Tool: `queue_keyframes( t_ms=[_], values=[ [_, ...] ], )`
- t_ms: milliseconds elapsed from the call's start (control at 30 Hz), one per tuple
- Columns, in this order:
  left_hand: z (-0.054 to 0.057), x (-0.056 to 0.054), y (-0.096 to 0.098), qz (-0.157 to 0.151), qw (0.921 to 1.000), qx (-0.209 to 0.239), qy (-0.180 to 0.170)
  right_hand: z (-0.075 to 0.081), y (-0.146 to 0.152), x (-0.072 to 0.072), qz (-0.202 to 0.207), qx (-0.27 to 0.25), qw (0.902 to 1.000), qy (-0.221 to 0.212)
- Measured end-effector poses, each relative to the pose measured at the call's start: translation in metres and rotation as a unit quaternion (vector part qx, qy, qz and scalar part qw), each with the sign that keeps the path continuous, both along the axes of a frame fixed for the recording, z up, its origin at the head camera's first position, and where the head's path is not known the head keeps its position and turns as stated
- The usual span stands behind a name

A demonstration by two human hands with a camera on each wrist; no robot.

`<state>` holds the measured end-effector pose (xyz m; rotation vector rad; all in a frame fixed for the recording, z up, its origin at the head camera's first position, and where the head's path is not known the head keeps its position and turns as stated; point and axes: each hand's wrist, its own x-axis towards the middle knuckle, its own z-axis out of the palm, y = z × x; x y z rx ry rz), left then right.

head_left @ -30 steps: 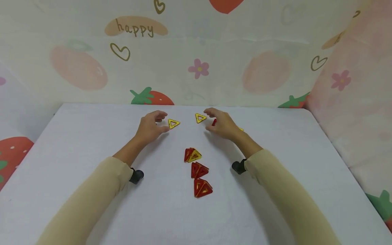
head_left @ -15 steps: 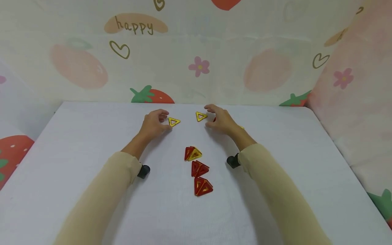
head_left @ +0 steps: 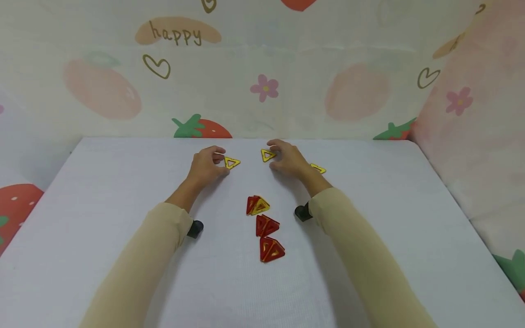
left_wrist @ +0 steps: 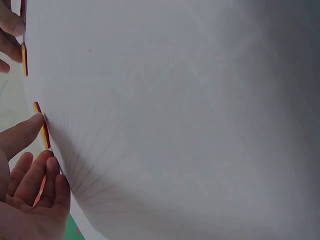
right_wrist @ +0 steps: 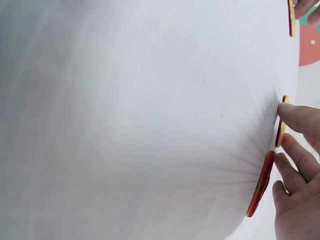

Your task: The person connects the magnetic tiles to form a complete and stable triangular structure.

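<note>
My left hand (head_left: 206, 166) has its thumb and fingertips at two corners of a yellow open-centred triangular tile (head_left: 236, 161). In the left wrist view the thumb overlaps this yellow tile (left_wrist: 45, 134) and the fingertips meet its lower end. My right hand (head_left: 289, 160), its fingers loosely spread, hovers about a second yellow triangular tile (head_left: 263, 156). That tile (right_wrist: 281, 131) lies between thumb and fingers in the right wrist view; firm contact cannot be made out. Beside the right fingers lies a red tile (right_wrist: 260, 185), which the hand covers in the head view.
A third yellow tile (head_left: 321, 170) lies partly behind the right wrist. Down the middle of the white table (head_left: 221, 282) stand several tiles in three groups: a red and yellow group (head_left: 259, 208), a red group (head_left: 270, 226) and another red group (head_left: 275, 255).
My right hand has shifted left over the yellow tile, covering the red tile and baring the third yellow one. My left hand has come slightly right to its yellow tile.
</note>
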<state>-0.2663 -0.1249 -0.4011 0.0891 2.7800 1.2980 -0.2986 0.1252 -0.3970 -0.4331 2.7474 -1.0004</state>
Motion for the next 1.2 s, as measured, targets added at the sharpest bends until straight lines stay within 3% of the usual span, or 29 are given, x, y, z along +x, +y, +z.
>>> queue_keyframes(
  t_ms=[1200],
  values=[
    [0.001, 0.001, 0.014, -0.024, 0.9997, -0.003, 0.006, -0.001, -0.008, 0.006, 0.047, 0.022, 0.9985, 0.019]
  ],
)
